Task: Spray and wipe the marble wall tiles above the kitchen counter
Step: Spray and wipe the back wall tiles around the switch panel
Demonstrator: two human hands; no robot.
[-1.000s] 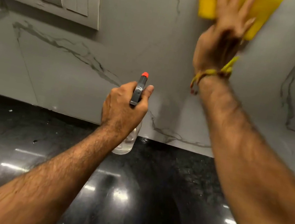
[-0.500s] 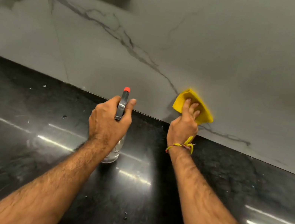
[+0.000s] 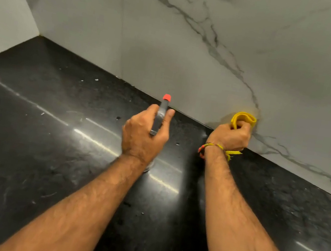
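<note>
**Cloth bunched at the foot of the marble wall**

My right hand (image 3: 229,137) grips the yellow cloth (image 3: 244,119), fingers curled round it so it sits bunched in the fist, right at the seam where the marble wall tiles (image 3: 173,45) meet the back edge of the black counter (image 3: 36,147). A second ago this hand pressed the cloth flat, high up the wall; half a second ago it was spread against the lowest strip. I judge that a full downward stroke has just ended, and the cloth is being gathered for a fresh pass.

My left hand (image 3: 144,135) is clamped round the spray bottle (image 3: 160,115), its orange nozzle pointing at the wall, just left of the cloth. It has held that pose throughout.

Further out, the wall's grey veins run diagonally, and the counter's far left corner shows pale specks.
</note>
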